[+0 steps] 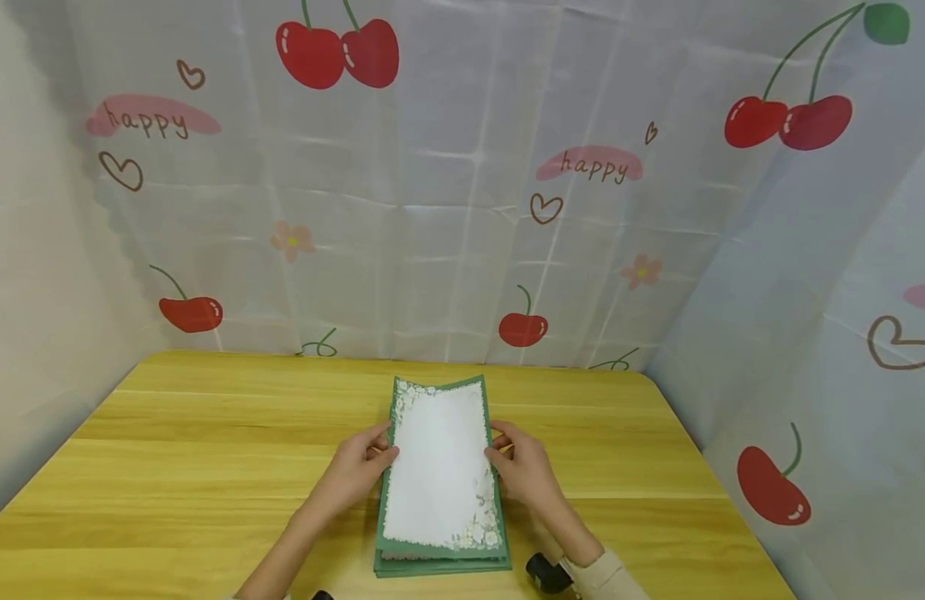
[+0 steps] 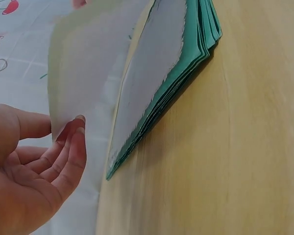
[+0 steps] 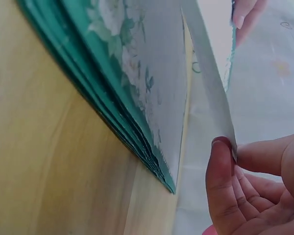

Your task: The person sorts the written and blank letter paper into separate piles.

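Note:
A sheet of paper [image 1: 442,467] with a green border, a white middle and pale flowers at two corners is held up by both hands. My left hand [image 1: 359,461] pinches its left edge between thumb and fingers. On the right edge, my right hand [image 1: 524,462] pinches it the same way. Beneath lies a stack of similar green-edged sheets [image 2: 198,36] on the table, apart from the raised sheet in both wrist views. The stack's top sheet bears printed flowers [image 3: 130,54] near one corner.
The wooden table [image 1: 230,467] spreads out on both sides of the stack. Behind it hangs a white curtain [image 1: 432,275] printed with cherries and hearts. A black object [image 1: 548,573] sits by the right wrist.

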Demonstrator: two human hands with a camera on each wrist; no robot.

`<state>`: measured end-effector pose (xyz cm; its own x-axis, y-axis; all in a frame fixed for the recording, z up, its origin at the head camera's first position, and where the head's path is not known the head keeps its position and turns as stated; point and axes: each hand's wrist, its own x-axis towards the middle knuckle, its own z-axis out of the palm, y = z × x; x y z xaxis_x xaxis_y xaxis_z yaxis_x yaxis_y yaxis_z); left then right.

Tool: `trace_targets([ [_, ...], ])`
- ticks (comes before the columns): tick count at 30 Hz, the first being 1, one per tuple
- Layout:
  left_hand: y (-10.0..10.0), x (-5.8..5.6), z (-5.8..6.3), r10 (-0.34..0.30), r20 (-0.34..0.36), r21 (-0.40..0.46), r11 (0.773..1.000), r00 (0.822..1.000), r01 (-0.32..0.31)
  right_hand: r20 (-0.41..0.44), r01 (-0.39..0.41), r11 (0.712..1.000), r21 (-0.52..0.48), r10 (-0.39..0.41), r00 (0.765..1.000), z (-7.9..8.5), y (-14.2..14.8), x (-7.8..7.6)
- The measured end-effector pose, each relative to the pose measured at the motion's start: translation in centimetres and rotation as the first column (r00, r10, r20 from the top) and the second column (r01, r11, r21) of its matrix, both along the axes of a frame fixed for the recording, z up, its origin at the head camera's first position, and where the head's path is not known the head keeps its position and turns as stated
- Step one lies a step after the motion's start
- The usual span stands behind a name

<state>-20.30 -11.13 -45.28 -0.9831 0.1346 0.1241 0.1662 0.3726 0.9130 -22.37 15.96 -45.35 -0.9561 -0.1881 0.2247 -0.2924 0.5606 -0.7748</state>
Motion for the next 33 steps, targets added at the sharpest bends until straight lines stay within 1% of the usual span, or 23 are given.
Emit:
trace_targets([
  [5,-0.1,-0.1,0.2,0.037,-0.002,0.000,0.999,0.999,-0.037,0.008,0.011,0.998,-0.065,-0.011,1.000,0.1,0.1,-0.2],
  [13,-0.4,-0.1,0.4,0.071,0.016,0.080,0.994,0.997,-0.072,0.021,0.043,0.990,-0.136,-0.041,0.999,0.3,0.1,-0.3],
  [18,-0.5,0.0,0.7,0.099,0.035,0.107,0.989,0.995,-0.102,0.033,0.052,0.981,-0.189,-0.047,0.998,0.5,0.0,-0.3],
  [23,-0.8,0.1,0.8,0.118,0.043,0.118,0.985,0.992,-0.122,0.028,0.038,0.975,-0.220,-0.033,0.999,0.6,-0.1,-0.3],
  [29,-1.3,0.2,0.8,0.131,0.037,0.118,0.984,0.991,-0.134,0.027,0.023,0.973,-0.232,-0.017,0.999,0.5,-0.7,-0.3],
  [33,-1.9,0.2,0.6,0.150,0.050,0.116,0.981,0.987,-0.155,0.065,0.002,0.972,-0.235,0.014,0.998,0.1,-1.3,-0.3],
])
